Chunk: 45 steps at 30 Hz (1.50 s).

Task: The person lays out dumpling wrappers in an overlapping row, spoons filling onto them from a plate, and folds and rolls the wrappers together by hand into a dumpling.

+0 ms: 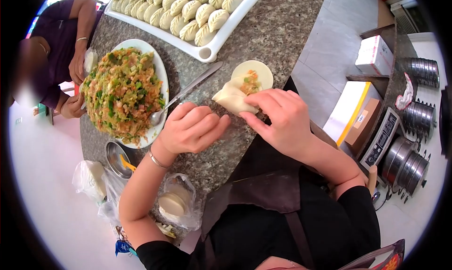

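My right hand (pixel 280 122) pinches the near edge of a dumpling (pixel 230 97) between thumb and fingers. The dumpling is partly folded, and its pale round wrapper (pixel 263 71) lies open at the far side with orange and green filling (pixel 251 83) showing. Just left of it is my left hand (pixel 195 129), fingers curled in and palm hidden; whether anything is inside cannot be seen. A gap shows between that hand and the dumpling. Beyond my left hand, a metal spoon (pixel 195 83) rests with its bowl on the rim of the plate of filling (pixel 164 77).
A white tray (pixel 214 46) of pleated dumplings stands at the back. Along the left are a metal bowl (pixel 115 159) and a bag of round wrappers (pixel 174 202). Another person's hand (pixel 73 105) is by the plate. Boxes (pixel 374 56) and steel pots (pixel 400 162) stand at right.
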{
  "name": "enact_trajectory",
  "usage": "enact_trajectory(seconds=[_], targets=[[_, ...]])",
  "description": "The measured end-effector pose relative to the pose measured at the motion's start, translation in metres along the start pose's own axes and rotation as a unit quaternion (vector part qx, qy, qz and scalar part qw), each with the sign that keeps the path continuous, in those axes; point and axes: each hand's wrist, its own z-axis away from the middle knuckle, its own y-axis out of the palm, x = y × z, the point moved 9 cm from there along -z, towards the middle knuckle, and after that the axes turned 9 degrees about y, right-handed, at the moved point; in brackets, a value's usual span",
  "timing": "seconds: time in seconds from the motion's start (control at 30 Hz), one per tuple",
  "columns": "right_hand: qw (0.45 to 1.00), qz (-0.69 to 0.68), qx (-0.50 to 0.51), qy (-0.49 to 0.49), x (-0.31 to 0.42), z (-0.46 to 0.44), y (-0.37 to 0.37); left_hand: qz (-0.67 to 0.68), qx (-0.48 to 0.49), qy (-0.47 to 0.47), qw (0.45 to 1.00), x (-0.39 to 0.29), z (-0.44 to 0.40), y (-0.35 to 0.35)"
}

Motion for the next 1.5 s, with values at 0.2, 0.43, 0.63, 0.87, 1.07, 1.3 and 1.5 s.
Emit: enact_trajectory(seconds=[0.2, 0.43, 0.63, 0.87, 1.07, 1.3, 1.5], targets=[[1.000, -0.025, -0.006, 0.002, -0.001, -0.001, -0.001, -0.019, 0.039, 0.049, 0.998, -0.004, -0.008, 0.006], [1.000, -0.027, 0.000, 0.007, -0.002, -0.002, 0.000, -0.024, 0.053, 0.053, 0.997, -0.006, -0.007, 0.011], [1.000, -0.028, 0.005, 0.010, -0.003, -0.003, 0.000, -0.019, 0.065, 0.067, 0.995, -0.004, -0.010, 0.010], [0.999, -0.032, 0.017, 0.032, -0.008, -0.002, 0.002, -0.023, 0.064, 0.047, 0.997, -0.003, -0.013, 0.011], [0.998, -0.046, 0.021, 0.041, -0.011, -0.002, 0.003, 0.023, 0.052, 0.043, 0.997, -0.002, -0.008, 0.013], [0.998, -0.050, 0.018, 0.043, -0.011, -0.004, 0.002, 0.000, 0.052, 0.061, 0.997, -0.003, -0.013, 0.014], [0.998, -0.051, 0.014, 0.036, -0.013, -0.003, 0.003, -0.013, 0.024, 0.028, 0.999, 0.000, -0.019, 0.008]])
